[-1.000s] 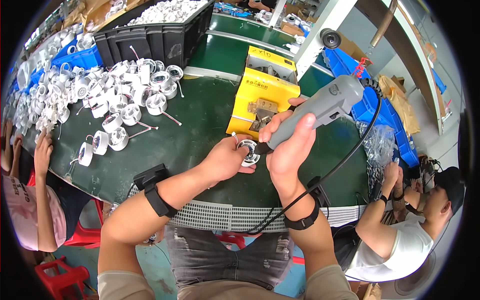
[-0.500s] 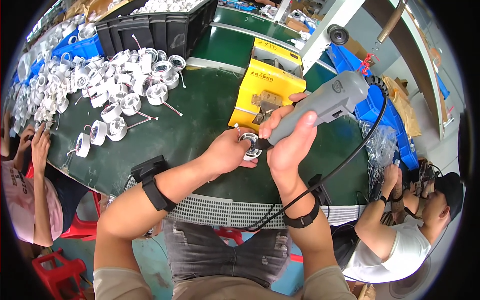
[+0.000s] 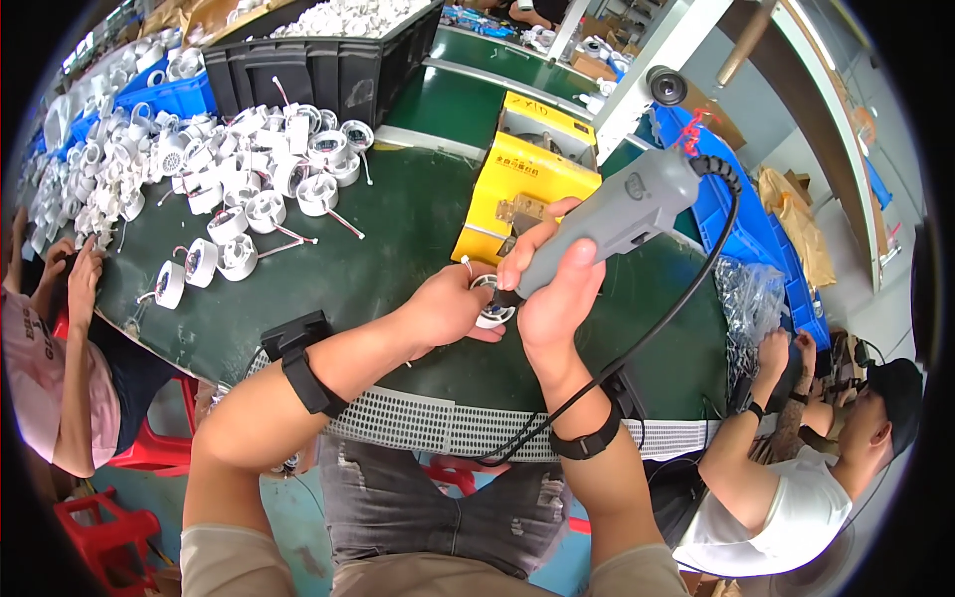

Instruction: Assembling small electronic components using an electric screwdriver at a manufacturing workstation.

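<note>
In my left hand point(image 3: 444, 306) is a small round white housing point(image 3: 494, 318) with a dark inside, its fingers closed around the rim. A short white-tipped lead point(image 3: 465, 261) sticks up beside it. My right hand point(image 3: 553, 310) grips a grey electric screwdriver point(image 3: 629, 207), slanted with its black nose down at the housing. That nose and my fingers hide the bit, so I cannot tell exactly where it touches. Just beyond both hands stands a yellow box-shaped machine point(image 3: 517, 177) with a metal block on its front.
Several white round housings with leads point(image 3: 239, 211) are heaped at the left. A black crate point(image 3: 318, 75) of white parts stands behind them. The screwdriver's black cable point(image 3: 665, 341) loops down across my right forearm. Blue trays point(image 3: 771, 239) and clear bags lie right. People sit at both sides.
The screwdriver and my right hand have shifted a little left, with the nose further over the housing. My left hand keeps its hold. The whole view has moved slightly.
</note>
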The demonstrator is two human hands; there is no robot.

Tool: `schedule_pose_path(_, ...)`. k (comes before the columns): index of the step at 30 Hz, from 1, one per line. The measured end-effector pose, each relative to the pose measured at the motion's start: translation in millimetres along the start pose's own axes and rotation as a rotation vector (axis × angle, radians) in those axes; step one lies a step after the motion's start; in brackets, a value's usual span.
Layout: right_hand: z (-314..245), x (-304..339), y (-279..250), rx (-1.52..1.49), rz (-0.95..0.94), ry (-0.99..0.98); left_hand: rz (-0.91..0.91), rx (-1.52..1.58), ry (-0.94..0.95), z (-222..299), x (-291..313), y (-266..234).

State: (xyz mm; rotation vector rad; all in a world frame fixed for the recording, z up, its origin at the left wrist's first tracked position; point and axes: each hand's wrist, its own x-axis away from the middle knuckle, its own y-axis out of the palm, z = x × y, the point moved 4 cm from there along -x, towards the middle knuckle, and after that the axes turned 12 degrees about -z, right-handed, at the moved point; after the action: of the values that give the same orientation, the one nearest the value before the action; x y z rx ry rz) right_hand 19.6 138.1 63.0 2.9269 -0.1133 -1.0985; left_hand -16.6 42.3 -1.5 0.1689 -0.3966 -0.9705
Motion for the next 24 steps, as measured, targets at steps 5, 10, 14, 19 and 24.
schedule_pose_path(5, 0.1, 3.5, 1.8, -0.053, 0.012, -0.013, -0.037, 0.017, 0.022, -5.4, -4.4, -9.8)
schedule_pose_path(10, -4.8, 5.5, -11.8, -0.046, 0.122, -0.032, 0.065, -0.663, -0.018, 32.8, 14.4, -34.0)
schedule_pose_path(14, -2.8, 3.6, -11.5, 0.023, 0.112, -0.02, 0.701, -1.241, 0.06, 68.8, 39.5, -93.3)
schedule_pose_path(19, -1.5, 2.7, -10.1, 0.071, 0.121, 0.028, 1.252, -1.547, 0.276, 80.9, 61.9, -119.5)
schedule_pose_path(24, 0.5, 2.4, -8.9, 0.084, 0.111, 0.073, 1.025, -1.637, -0.127, 49.6, 34.5, -132.5)
